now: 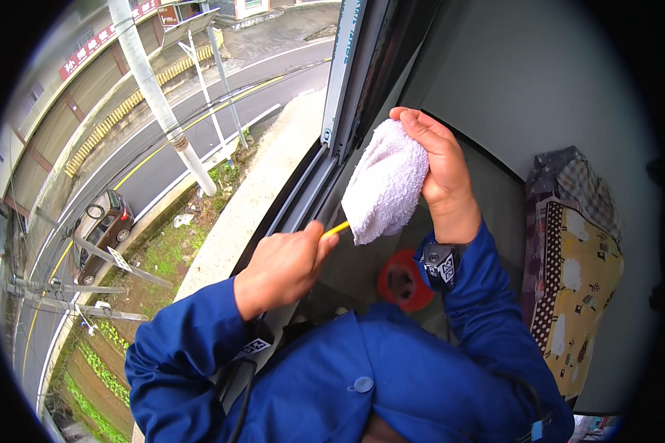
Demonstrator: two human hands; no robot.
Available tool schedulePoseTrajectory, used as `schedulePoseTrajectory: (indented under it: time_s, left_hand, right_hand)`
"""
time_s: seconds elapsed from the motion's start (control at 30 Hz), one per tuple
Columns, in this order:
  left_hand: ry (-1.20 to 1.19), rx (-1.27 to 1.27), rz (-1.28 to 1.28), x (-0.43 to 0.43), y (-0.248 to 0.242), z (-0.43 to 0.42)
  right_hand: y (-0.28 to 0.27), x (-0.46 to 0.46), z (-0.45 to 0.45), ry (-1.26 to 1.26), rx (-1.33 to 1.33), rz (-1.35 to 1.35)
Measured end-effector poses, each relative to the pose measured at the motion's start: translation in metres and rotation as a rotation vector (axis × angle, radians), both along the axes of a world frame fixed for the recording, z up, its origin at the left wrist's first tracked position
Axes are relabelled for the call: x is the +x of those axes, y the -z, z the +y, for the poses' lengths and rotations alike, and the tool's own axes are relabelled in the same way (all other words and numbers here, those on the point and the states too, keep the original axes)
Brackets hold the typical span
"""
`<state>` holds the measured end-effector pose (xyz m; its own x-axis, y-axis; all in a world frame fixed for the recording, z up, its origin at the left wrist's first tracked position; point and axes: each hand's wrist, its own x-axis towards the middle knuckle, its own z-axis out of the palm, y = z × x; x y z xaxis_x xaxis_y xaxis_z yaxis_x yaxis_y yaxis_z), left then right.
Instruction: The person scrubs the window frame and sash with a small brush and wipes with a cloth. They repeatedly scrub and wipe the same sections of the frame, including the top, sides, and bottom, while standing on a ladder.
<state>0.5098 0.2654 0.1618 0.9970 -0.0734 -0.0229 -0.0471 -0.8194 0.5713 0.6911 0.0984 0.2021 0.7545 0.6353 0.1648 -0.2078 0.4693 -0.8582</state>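
Note:
My left hand [285, 268] is closed around a thin yellow stick [336, 228], whose far end disappears under a pale lilac terry cloth [389, 180]. With my right hand [440, 160] I grip the upper right side of this cloth, thumb on top and fingers behind it. The cloth hangs over the stick's tip, so what lies inside is hidden. Both hands are in front of my body, beside the metal track of a sliding window [305, 199].
A red bucket or basin [405, 281] stands on the floor below my right wrist. Patterned fabric [579, 293] lies along the right wall. The upright window frame [346, 72] rises beyond my hands. Left of the track are an outer ledge [249, 194] and a drop to a road.

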Motion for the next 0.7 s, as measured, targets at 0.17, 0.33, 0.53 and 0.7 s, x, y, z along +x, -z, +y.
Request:
schedulePoseTrajectory:
  time_s: [0.17,0.33,0.53,0.7]
  left_hand:
    - [-0.083,-0.346,-0.232,0.026,0.009,-0.015]
    - [-0.218,-0.548,-0.225,0.036,0.012,-0.022]
    - [-0.189,-0.998,-0.411,0.042,0.004,-0.022]
    - [-0.224,-0.987,-0.426,0.033,-0.019,-0.019]
  right_hand:
    - [0.004,-0.003,-0.003,0.056,-0.041,-0.025]
    - [0.017,-0.006,-0.003,0.025,-0.059,-0.055]
    - [0.028,-0.035,0.003,-0.018,-0.254,-0.499]
    - [0.015,-0.040,-0.001,0.797,-0.726,-1.543]
